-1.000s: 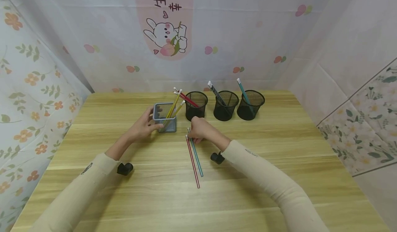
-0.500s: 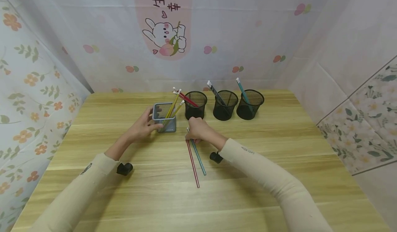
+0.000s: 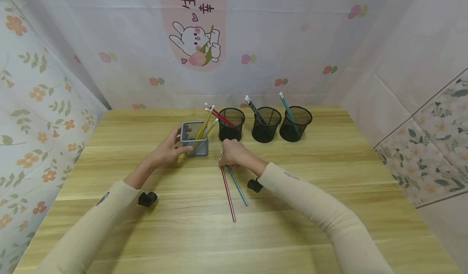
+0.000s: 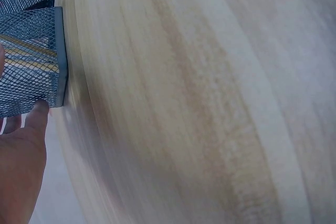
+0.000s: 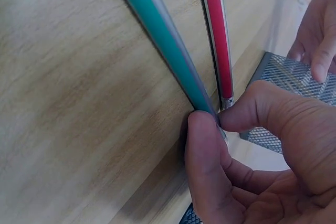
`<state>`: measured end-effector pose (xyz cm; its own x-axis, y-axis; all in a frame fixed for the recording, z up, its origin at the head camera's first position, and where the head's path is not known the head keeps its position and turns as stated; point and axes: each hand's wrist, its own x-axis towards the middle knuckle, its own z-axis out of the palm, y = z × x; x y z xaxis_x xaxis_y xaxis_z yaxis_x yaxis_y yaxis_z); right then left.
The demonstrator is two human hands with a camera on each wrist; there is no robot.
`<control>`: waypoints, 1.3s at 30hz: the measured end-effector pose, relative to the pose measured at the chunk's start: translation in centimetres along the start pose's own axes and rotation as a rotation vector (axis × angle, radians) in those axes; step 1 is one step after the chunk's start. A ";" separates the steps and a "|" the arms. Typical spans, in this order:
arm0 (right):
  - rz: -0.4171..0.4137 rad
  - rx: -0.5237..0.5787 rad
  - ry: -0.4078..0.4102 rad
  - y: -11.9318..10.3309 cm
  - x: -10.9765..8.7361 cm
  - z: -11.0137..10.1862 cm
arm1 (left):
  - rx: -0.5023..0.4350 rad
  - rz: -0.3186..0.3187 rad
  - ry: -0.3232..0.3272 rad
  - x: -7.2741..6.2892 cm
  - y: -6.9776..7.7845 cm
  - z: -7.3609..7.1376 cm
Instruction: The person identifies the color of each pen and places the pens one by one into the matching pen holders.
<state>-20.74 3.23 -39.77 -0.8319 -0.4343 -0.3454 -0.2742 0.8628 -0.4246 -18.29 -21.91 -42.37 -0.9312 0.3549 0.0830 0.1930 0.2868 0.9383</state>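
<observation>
My left hand (image 3: 169, 148) holds the grey square mesh pencil holder (image 3: 198, 148), thumb on its near side and fingers on its left. Several yellow pencils (image 3: 202, 128) lean in that holder. With thumb and forefinger my right hand (image 3: 235, 153) pinches a teal pencil (image 5: 167, 40) near its white eraser end, which is mostly hidden by the fingers. The rest of this pencil slants toward the table's front. Just left of it a red pencil (image 3: 228, 196) lies on the table, its top end by my thumb. In the left wrist view, yellow pencils show through the mesh.
Three round black mesh cups stand in a row at the back. The left cup (image 3: 230, 133) has red pencils, the middle cup (image 3: 264, 135) black pencils, the right cup (image 3: 292, 132) a teal one. A patterned cloth (image 3: 292, 42) hangs behind the wooden table (image 3: 175, 233).
The lower end of the teal pencil has swung to the right, away from the red pencil. My right hand has shifted slightly left; the left hand stays on the grey holder.
</observation>
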 end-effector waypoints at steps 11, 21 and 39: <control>-0.020 0.009 -0.017 0.5 -0.3 -0.3 | 0.002 0.005 0.003 0.0 0.0 0.1; -0.077 0.095 -0.040 1.8 -2.0 -2.1 | 0.001 0.010 0.001 0.1 -0.1 0.1; -0.268 0.112 0.111 5.3 -5.5 -6.7 | -0.001 -0.010 -0.005 0.1 -0.2 0.0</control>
<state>-20.80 11.90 -34.50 -0.7864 -0.6063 -0.1178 -0.4409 0.6847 -0.5804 -18.41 -21.92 -42.54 -0.9315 0.3565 0.0721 0.1836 0.2897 0.9393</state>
